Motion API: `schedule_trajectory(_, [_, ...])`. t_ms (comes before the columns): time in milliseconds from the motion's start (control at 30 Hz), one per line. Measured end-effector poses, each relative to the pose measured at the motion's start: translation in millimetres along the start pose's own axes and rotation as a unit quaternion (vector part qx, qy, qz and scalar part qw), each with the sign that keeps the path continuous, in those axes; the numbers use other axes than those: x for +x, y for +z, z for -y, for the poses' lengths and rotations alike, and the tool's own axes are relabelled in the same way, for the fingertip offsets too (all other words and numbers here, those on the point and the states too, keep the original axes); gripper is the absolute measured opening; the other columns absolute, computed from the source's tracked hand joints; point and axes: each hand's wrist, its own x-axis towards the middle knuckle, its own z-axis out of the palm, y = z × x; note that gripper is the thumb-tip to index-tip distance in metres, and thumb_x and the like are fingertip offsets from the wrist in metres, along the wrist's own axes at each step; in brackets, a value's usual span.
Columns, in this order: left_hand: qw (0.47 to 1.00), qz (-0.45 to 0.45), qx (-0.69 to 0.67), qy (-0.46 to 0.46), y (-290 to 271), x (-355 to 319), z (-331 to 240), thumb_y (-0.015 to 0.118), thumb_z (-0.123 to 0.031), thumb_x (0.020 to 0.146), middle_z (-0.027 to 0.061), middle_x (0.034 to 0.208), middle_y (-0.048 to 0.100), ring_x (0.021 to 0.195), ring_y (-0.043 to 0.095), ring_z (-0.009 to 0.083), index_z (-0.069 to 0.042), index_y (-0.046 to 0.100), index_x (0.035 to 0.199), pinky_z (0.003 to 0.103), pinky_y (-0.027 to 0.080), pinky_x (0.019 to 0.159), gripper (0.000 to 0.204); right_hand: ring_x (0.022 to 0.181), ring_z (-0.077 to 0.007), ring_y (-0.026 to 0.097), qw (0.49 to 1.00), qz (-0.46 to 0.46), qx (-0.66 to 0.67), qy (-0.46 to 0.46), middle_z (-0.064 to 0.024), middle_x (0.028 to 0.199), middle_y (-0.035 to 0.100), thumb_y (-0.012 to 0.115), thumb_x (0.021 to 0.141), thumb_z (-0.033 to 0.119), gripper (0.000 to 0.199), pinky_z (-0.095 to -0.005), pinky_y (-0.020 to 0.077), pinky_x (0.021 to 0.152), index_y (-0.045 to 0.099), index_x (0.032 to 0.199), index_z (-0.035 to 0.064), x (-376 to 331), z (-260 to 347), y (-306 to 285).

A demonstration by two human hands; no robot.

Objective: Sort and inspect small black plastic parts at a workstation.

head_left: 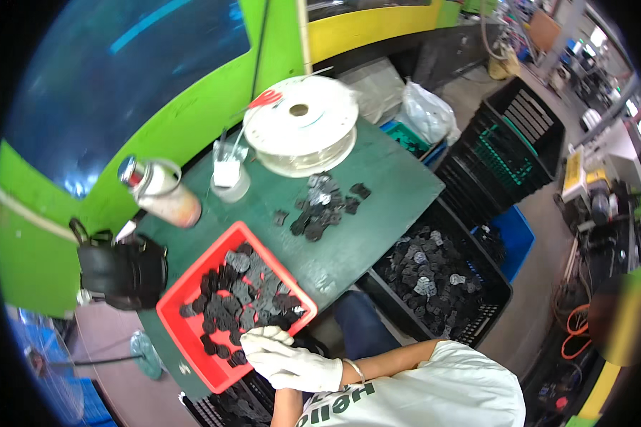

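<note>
Both my hands wear white gloves and are pressed together at the near corner of a red tray [189, 286]. My left hand [265, 337] lies curled on the tray's edge, touching the flat black parts [243, 292] heaped in it. My right hand [303, 370], with a bracelet at the wrist, sits just behind and partly under the left. Whether either hand holds a part is hidden by the gloves. A second loose pile of black parts [324, 206] lies on the green table [392, 185] farther away.
A big white spool [303, 121], a clear cup [229, 176], a spray can [162, 193] and a black bag [121, 270] stand along the table's far side. A black crate of parts [434, 279] sits right of the table, stacked black crates [509, 142] beyond, another crate [228, 407] below my hands.
</note>
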Motion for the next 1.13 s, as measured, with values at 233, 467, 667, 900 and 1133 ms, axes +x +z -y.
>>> schedule_trajectory(233, [0.992,-0.041,0.068,0.095,196.1,33.6,9.3,0.038,-0.040,0.096,0.0030,0.055,0.042,0.046,0.041,0.0151,-0.015,0.047,0.073,0.027,0.040,0.043,0.035,0.120,-0.0376,0.043,0.981,-0.074,-0.176,0.020,-0.0188,0.145,0.025,0.049,0.089,0.022,0.052,-0.0406,0.0479,0.087,0.036,0.137,0.0066,14.4,110.5,-96.1])
schedule_trajectory(467, [0.961,0.175,0.208,0.051,269.1,54.2,-9.3,0.037,-0.050,0.095,0.0048,0.083,0.053,0.072,0.050,0.0131,-0.007,0.050,0.099,0.027,0.044,0.066,0.045,0.135,-0.0258,0.030,0.969,-0.232,0.051,0.063,-0.0155,0.144,0.031,0.054,0.088,0.008,0.054,-0.0355,0.0268,0.109,0.034,0.138,0.0024,-19.3,141.3,-154.2])
schedule_trajectory(667, [0.905,0.132,0.399,-0.071,278.5,14.9,52.4,0.040,-0.038,0.097,0.0106,0.094,0.061,0.088,0.059,0.0202,-0.004,0.053,0.106,0.037,0.048,0.082,0.037,0.133,-0.0243,0.031,0.936,-0.339,0.074,0.066,-0.0138,0.143,0.034,0.054,0.087,0.010,0.053,-0.0336,0.0218,0.110,0.037,0.136,0.0019,-8.1,125.9,-145.3])
schedule_trajectory(900, [0.933,0.183,0.007,-0.311,232.7,90.0,29.7,0.046,-0.036,0.095,0.0021,0.086,0.058,0.076,0.054,0.0163,-0.011,0.056,0.094,0.034,0.047,0.072,0.027,0.131,-0.0392,0.027,0.939,-0.306,-0.158,0.022,-0.0215,0.136,0.033,0.058,0.078,0.013,0.050,-0.0428,0.0225,0.111,0.044,0.125,0.0025,25.7,127.4,-120.2])
schedule_trajectory(1133, [0.924,0.217,0.015,-0.314,222.1,139.0,-10.5,0.045,-0.036,0.096,0.0015,0.064,0.052,0.049,0.042,0.0100,-0.010,0.054,0.092,0.024,0.038,0.044,0.029,0.138,-0.0376,0.015,0.948,-0.294,-0.115,0.040,-0.0177,0.147,0.022,0.063,0.077,0.012,0.070,-0.0459,0.0162,0.113,0.032,0.140,0.0151,29.4,107.2,-94.7])
